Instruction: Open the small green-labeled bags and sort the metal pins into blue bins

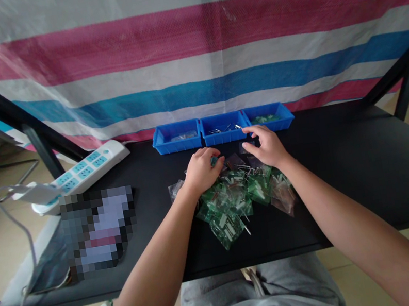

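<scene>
My left hand [204,169] rests at the far left edge of a pile of small clear plastic packets [231,195]. Its fingers curl round a small green packet [213,161], mostly hidden by the hand. My right hand [267,147] reaches over the pile's far right side, thumb and index finger apart. At its index fingertip, a small shiny metal piece [238,127] shows by the front rim of the middle blue tray [224,137]. Several thin metal rods [244,167] lie among the green and clear packets.
A left blue tray [178,147] holds clear packets; a right blue tray [284,120] holds green ones. To the left lie a white power strip [85,170] with a plugged cable and a blurred-out item [103,230]. A striped sheet [208,32] hangs behind the black table [359,163].
</scene>
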The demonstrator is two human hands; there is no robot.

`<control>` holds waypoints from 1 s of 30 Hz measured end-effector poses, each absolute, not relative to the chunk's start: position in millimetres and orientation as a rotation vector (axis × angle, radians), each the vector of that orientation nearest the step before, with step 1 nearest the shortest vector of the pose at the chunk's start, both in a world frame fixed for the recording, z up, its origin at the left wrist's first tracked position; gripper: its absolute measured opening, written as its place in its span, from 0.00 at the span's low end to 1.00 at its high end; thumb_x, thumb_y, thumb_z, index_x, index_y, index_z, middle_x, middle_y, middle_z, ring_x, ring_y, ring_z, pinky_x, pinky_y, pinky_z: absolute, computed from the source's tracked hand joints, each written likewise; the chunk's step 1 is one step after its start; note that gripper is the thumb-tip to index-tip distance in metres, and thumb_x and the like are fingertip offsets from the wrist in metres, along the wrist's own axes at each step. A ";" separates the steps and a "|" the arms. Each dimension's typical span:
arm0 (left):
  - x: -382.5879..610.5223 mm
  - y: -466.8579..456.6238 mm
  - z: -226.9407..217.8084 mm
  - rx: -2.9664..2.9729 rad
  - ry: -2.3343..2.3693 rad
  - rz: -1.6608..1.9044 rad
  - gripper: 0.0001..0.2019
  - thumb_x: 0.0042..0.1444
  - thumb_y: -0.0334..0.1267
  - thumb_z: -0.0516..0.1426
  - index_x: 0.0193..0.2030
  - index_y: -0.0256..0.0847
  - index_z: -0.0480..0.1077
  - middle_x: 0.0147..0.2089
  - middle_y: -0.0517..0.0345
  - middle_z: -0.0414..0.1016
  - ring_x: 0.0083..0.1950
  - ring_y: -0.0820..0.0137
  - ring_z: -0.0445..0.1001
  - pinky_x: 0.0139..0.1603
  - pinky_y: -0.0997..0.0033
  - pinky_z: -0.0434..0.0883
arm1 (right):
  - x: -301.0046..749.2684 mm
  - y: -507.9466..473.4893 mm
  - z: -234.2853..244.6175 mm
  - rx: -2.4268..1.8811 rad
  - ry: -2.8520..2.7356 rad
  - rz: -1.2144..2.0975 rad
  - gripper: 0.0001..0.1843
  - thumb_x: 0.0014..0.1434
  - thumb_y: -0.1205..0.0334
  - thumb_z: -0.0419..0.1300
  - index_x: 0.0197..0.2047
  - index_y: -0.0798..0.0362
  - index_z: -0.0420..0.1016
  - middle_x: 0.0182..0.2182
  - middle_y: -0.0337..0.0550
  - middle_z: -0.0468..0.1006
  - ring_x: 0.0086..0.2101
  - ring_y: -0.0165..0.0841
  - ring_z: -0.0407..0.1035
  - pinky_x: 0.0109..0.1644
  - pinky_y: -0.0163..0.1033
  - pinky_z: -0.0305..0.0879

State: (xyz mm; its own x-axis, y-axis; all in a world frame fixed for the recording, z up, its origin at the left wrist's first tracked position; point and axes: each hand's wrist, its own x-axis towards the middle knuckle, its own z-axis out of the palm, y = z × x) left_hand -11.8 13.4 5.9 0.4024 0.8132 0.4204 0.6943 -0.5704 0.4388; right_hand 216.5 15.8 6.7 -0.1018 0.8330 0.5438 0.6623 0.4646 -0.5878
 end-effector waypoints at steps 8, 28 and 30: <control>-10.4 14.1 2.9 2.517 1.316 0.790 0.08 0.59 0.38 0.54 0.35 0.40 0.74 0.38 0.52 0.78 0.42 0.62 0.74 0.47 0.60 0.71 | 221.2 32.8 -3.3 -1.388 -2.121 -0.023 0.36 0.57 0.58 0.59 0.67 0.58 0.57 0.64 0.61 0.62 0.62 0.53 0.55 0.62 0.61 0.54; -20.6 22.2 0.4 2.526 1.329 0.776 0.14 0.56 0.30 0.51 0.43 0.38 0.76 0.43 0.51 0.79 0.47 0.61 0.75 0.51 0.60 0.73 | 224.3 16.5 -0.7 -1.275 -2.071 0.106 0.06 0.56 0.65 0.58 0.34 0.54 0.77 0.32 0.48 0.79 0.36 0.39 0.70 0.45 0.44 0.65; -20.2 22.1 -0.3 2.533 1.329 0.745 0.16 0.54 0.27 0.49 0.44 0.37 0.76 0.44 0.51 0.80 0.48 0.61 0.75 0.52 0.60 0.73 | 221.2 14.3 -0.2 -1.238 -2.138 0.133 0.05 0.56 0.65 0.59 0.34 0.54 0.78 0.33 0.47 0.80 0.36 0.39 0.69 0.45 0.43 0.64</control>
State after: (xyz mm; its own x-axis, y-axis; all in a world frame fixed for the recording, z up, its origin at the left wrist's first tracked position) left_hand -20.2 22.1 -0.3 0.4735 0.8103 0.3454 0.7172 -0.5823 0.3827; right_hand 221.2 14.3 -0.2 -0.3383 0.8052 0.4870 0.7385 0.5479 -0.3930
